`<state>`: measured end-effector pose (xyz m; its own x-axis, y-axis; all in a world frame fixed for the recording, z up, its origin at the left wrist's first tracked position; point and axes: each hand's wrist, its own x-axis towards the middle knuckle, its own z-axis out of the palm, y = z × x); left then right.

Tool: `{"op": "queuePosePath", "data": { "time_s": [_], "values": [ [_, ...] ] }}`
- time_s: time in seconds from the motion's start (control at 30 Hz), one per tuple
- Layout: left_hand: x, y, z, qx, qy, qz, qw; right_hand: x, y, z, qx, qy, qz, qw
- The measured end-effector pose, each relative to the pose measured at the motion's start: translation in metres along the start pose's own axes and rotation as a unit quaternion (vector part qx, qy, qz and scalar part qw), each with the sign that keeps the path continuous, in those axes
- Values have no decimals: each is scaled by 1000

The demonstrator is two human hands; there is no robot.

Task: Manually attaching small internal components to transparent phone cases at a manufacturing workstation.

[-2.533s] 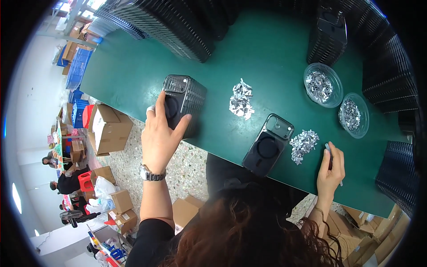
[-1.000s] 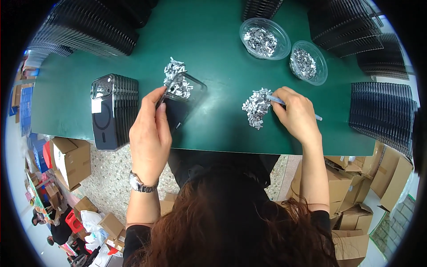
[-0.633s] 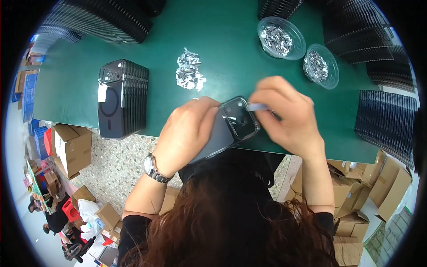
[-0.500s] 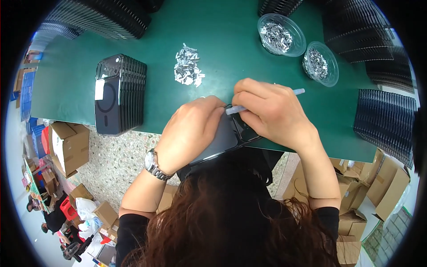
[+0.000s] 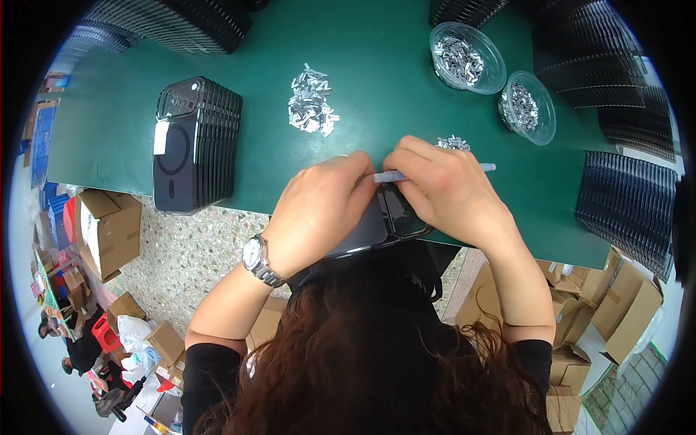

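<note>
A dark phone case [image 5: 397, 212] lies at the table's near edge, partly covered by both hands. My left hand [image 5: 322, 210] is closed on the case's far left edge, fingertips pinched near the top. My right hand [image 5: 451, 187] is closed around a pale, translucent pen-like stick [image 5: 390, 176]. One end of the stick points at my left fingertips, and the other sticks out past my right hand. Both sets of fingertips nearly meet over the case's far edge. Whatever small piece may be between them is hidden.
On the green table [image 5: 377, 87] lies a pile of small silvery pieces [image 5: 312, 101], with a smaller pile [image 5: 454, 143] beyond my right hand. Two clear bowls [image 5: 500, 61] hold more. Stacked cases [image 5: 194, 145] stand left; other stacks [image 5: 627, 206] line the right. Cardboard boxes [image 5: 112, 232] sit below.
My left hand has shifted slightly right, closer to my right fingertips, and the case has turned a little. The smaller pile of silvery pieces now shows beyond my right hand.
</note>
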<state>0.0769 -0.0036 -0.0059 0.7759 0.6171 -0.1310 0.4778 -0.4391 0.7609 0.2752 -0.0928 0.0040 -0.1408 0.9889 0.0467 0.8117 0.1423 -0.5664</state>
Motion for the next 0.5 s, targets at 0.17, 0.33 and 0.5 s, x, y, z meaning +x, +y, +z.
{"op": "queuePosePath", "data": {
  "time_s": [0.17, 0.33, 0.5],
  "values": [
    [-5, -5, 6, 42, -4, 31, 999, -8, 3, 6, 66, -22, 31, 997],
    [-10, -6, 6, 72, -6, 28, 997, -14, -1, -6, 80, 5, 31, 996],
    [-12, -7, 6, 87, -11, 51, 995, -20, -13, 0, -106, -20, -15, 994]
  ]
}}
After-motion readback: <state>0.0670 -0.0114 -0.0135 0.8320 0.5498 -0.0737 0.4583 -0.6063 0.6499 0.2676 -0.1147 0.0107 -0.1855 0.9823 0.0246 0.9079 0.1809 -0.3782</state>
